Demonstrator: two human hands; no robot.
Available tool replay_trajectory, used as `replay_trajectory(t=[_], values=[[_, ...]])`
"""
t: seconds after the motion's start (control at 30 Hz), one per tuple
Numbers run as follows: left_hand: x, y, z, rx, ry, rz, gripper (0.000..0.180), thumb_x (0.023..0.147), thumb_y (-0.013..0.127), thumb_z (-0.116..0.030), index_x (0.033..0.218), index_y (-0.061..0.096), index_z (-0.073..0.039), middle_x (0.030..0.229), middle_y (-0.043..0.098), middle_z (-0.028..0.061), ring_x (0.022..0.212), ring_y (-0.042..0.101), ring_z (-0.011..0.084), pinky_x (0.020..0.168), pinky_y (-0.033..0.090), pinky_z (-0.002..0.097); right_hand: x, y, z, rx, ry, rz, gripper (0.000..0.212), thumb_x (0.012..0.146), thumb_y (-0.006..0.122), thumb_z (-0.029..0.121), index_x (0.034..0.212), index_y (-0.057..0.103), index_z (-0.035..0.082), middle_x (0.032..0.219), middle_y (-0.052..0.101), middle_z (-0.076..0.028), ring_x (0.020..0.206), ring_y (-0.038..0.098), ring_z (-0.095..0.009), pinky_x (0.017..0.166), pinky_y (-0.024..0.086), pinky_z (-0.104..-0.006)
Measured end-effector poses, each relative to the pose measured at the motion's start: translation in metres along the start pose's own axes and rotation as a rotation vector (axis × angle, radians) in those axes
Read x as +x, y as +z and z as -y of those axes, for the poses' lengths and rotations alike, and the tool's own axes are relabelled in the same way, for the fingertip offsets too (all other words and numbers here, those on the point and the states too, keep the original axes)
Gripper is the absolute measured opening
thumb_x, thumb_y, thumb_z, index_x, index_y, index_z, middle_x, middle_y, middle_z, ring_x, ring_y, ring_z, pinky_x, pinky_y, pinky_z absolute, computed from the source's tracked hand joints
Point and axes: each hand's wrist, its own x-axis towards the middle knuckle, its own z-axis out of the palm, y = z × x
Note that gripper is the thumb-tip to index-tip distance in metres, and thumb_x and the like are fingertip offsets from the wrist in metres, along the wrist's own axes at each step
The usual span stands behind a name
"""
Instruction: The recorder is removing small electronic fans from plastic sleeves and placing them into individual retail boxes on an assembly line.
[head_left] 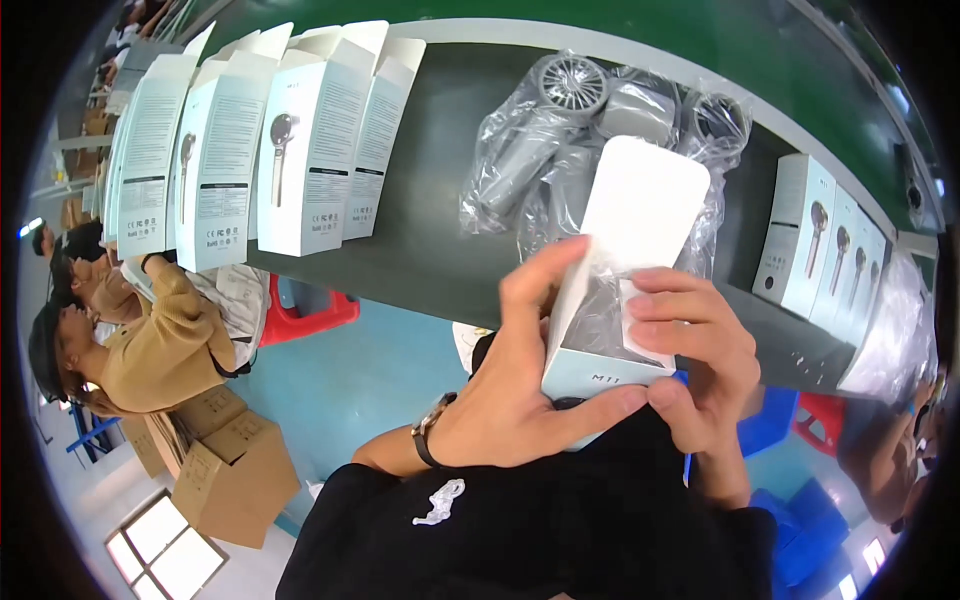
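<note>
Head view: A black-shirted worker (540, 530) clasps a pale, open-topped carton (585, 372) between left hand (505, 400) and right hand (708, 345), right of centre, its white flap (650, 200) standing up, crinkled clear plastic (600, 318) inside.

Around us spreads a smooth blue-green floor (310, 390). We see a dark grey desk (430, 130) edged by a pale rim, and a green surface (450, 10) running beyond its far side. A red stool (310, 312) stands on the left, and blue bins (800, 535) sit at the lower right. Bright white panes fill a window (168, 548) at our lower left, and a small light (30, 228) glows near the left edge.
</note>
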Motion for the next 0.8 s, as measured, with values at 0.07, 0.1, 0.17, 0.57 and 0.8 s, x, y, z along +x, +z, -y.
replay_trajectory(t=[0.07,0.1,0.17,0.57,0.8], values=[[-0.003,-0.001,0.000,-0.071,-0.015,-0.039,0.092,0.074,0.080,-0.010,0.145,0.021,-0.003,0.125,0.046,0.0203,0.112,0.052,0.0283,0.094,0.043,0.0389,-0.004,-0.003,0.004,0.014,0.077,0.049,0.035,0.071,0.077,0.018,0.100,0.070,0.000,0.114,0.062,-0.022,0.106,0.060,-0.039,0.091,0.048,-0.0433],[0.000,-0.008,-0.002,0.006,0.001,0.041,0.085,0.072,0.081,-0.010,0.140,0.031,-0.004,0.121,0.050,0.0187,0.110,0.053,0.0289,0.093,0.043,0.0382,-0.007,-0.005,0.005,-0.124,0.054,0.034,0.033,0.071,0.077,0.018,0.098,0.071,0.000,0.122,0.056,-0.024,0.113,0.056,-0.040,0.093,0.047,-0.0434],[0.012,-0.014,-0.007,0.118,0.022,0.112,0.064,0.065,0.086,-0.012,0.122,0.057,-0.006,0.109,0.059,0.0139,0.105,0.054,0.0302,0.088,0.044,0.0367,-0.011,-0.017,-0.006,-0.428,-0.117,0.141,0.065,0.076,0.076,0.038,0.127,0.058,0.004,0.144,0.031,-0.025,0.131,0.038,-0.039,0.100,0.040,-0.0460],[0.002,0.012,0.015,-0.117,0.024,-0.104,0.103,0.058,0.091,-0.010,0.141,0.031,-0.009,0.136,0.041,0.0186,0.117,0.050,0.0344,0.084,0.051,0.0403,-0.011,0.003,-0.012,0.382,0.044,-0.030,0.029,0.081,0.068,-0.002,0.107,0.057,0.000,0.112,0.056,-0.015,0.112,0.056,-0.025,0.092,0.046,-0.0366],[0.007,0.011,0.013,0.152,0.075,0.056,0.107,0.055,0.092,-0.016,0.142,0.030,-0.008,0.130,0.046,0.0187,0.119,0.046,0.0407,0.097,0.042,0.0464,-0.006,0.015,0.009,0.254,0.264,-0.266,0.014,0.086,0.062,0.000,0.099,0.058,-0.002,0.108,0.060,-0.018,0.107,0.059,-0.028,0.092,0.046,-0.0370]])
